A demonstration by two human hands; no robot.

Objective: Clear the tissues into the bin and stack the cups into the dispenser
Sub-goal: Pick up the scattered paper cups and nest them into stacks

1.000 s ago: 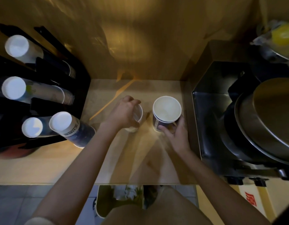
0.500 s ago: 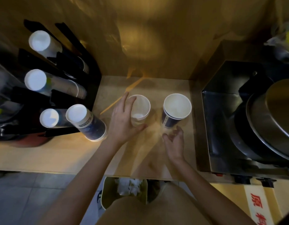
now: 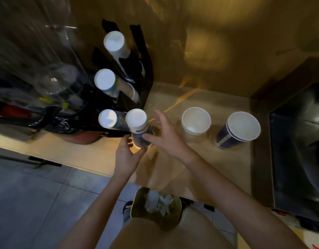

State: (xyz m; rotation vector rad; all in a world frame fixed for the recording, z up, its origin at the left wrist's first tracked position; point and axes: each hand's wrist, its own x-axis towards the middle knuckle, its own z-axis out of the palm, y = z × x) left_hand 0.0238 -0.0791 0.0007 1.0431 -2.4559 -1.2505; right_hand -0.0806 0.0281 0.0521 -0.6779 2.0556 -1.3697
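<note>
At the far left the black cup dispenser [image 3: 119, 90] holds several sleeves of nested paper cups, their white bottoms facing the camera. Standing just in front of it on the counter [image 3: 200, 159] is an inverted stack of blue paper cups [image 3: 138, 126]. The left hand [image 3: 125, 155] curls at the stack's lower edge, fingers touching the rim, though I cannot tell if it truly grips. The right hand [image 3: 165, 135] is spread, thumb against the stack's side, not closed around it. Nested paper is light and crushable, so the stack likely wants a gentle hold from both sides, low down, to keep it from splaying apart. Further right stand a white cup stack [image 3: 196, 123] and a blue cup stack [image 3: 237, 130], mouths up, well apart from both hands. Below the counter edge, the bin [image 3: 137, 207] already holds crumpled tissues [image 3: 158, 202].
</note>
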